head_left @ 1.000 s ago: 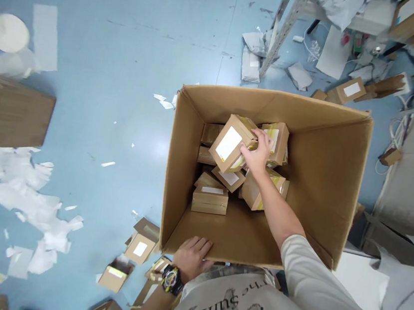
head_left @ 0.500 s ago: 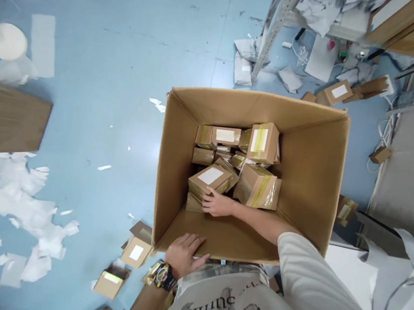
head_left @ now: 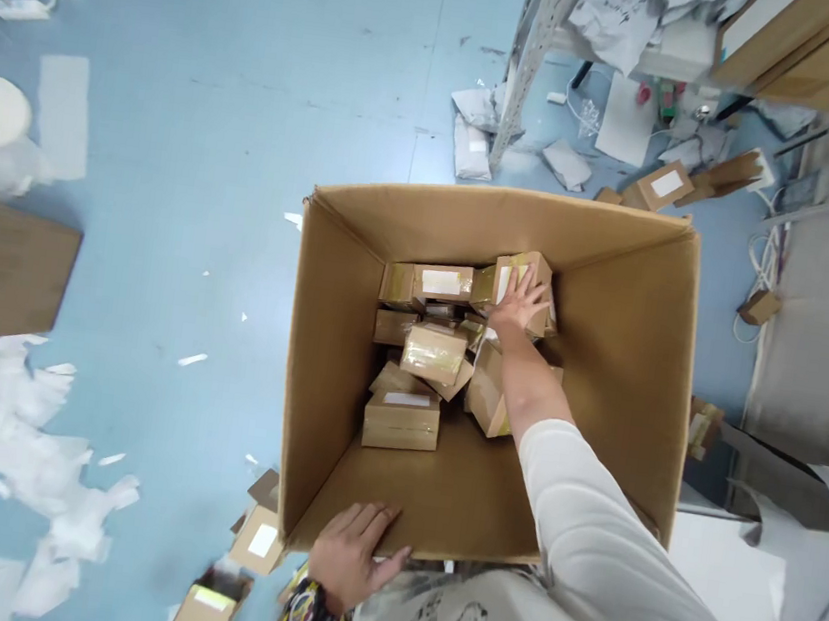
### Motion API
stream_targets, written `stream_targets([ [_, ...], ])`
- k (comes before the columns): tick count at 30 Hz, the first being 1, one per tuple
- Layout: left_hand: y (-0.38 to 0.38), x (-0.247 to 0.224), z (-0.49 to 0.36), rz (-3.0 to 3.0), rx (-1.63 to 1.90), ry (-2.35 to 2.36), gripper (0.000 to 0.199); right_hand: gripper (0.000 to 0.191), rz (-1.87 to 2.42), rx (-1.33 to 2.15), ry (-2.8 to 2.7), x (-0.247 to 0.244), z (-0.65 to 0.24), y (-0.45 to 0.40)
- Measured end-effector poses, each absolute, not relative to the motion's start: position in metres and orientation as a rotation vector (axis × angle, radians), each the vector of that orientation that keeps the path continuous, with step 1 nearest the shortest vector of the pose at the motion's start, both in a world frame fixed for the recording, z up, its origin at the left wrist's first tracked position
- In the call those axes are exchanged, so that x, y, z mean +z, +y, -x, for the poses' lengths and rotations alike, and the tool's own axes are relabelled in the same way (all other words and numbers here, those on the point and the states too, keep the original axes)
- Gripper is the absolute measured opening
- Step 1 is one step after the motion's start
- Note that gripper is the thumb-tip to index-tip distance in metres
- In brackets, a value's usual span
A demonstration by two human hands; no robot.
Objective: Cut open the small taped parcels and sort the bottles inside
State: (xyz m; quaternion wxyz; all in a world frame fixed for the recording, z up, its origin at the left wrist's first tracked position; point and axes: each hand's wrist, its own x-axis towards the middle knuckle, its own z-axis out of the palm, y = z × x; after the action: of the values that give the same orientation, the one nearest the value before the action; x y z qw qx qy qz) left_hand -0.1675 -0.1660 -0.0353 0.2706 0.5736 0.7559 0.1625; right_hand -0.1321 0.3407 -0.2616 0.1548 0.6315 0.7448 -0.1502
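A large open cardboard carton (head_left: 618, 376) stands in front of me, with several small taped cardboard boxes inside. My right hand (head_left: 519, 303) reaches into it, fingers spread over a labelled small box (head_left: 545, 266) near the far wall. It touches or hovers just above that box; I cannot tell which. My left hand (head_left: 352, 553), wearing a watch, rests over the near rim with its fingers extended. Nearer me in the carton lie a box with a white label (head_left: 401, 425) and a shiny taped box (head_left: 433, 353). My right forearm partly covers another box (head_left: 484, 390).
A metal shelf post (head_left: 525, 72) stands beyond the carton, with grey mailing bags (head_left: 472, 146) at its foot. Paper scraps (head_left: 3, 462) litter the blue floor at left, near another carton (head_left: 3, 270). Small opened boxes (head_left: 208, 608) lie beside my left arm.
My right hand has moved from the near-left small box to the far one, opening its fingers. The near-left boxes have shifted, and a shiny taped box now lies on top. My left hand stays at the rim.
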Motion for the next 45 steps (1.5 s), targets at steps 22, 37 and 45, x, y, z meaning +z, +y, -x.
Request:
stream_targets([
  [22, -0.157, -0.036, 0.165, -1.568, 0.466, 2.015, 0.030, 0.105, -0.563, -1.053, 2.517, -0.128, 0.099, 0.039],
  [37, -0.167, -0.046, 0.165, -1.606, 0.477, 2.049, 0.028, 0.107, -2.021, -0.906, 1.702, -0.245, -0.040, 0.247],
  [45, -0.161, -0.042, 0.166, -1.631, 0.445, 2.073, 0.027, 0.081, -1.940, -1.015, 2.329, -0.140, -0.030, 0.220],
])
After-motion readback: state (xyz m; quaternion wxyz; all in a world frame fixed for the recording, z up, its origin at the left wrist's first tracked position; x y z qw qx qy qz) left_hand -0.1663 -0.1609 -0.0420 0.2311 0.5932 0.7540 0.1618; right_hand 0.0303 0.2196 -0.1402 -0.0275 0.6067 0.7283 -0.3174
